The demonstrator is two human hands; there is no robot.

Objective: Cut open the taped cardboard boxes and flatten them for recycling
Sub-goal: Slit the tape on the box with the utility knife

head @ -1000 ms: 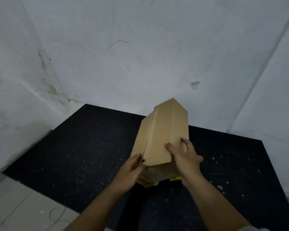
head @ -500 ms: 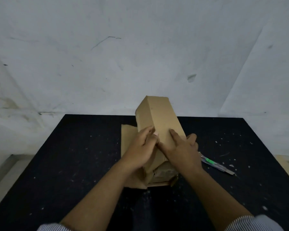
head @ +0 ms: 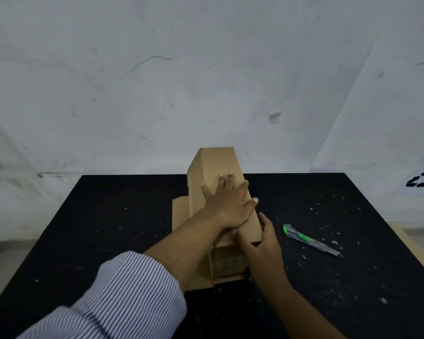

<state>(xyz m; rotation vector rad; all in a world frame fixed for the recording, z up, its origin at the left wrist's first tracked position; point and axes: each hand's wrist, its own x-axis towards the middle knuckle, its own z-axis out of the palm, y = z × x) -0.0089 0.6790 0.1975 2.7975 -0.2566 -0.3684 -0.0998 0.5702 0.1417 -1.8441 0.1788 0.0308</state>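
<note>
While left grip (head: pixel 227 204) presses open-palmed on cardboard box (head: pixel 216 162), right grip (head: pixel 262 243) clasps its near end

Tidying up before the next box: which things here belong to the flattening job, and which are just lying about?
In the job: cardboard box, left hand pressing its top, right hand holding its near end, green utility knife lying aside.
Just there: black table, white specks, recycling symbol at right.

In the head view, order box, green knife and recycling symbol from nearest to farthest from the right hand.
1. box: held by the right hand.
2. green knife: on the table, right.
3. recycling symbol: far right wall.
</note>
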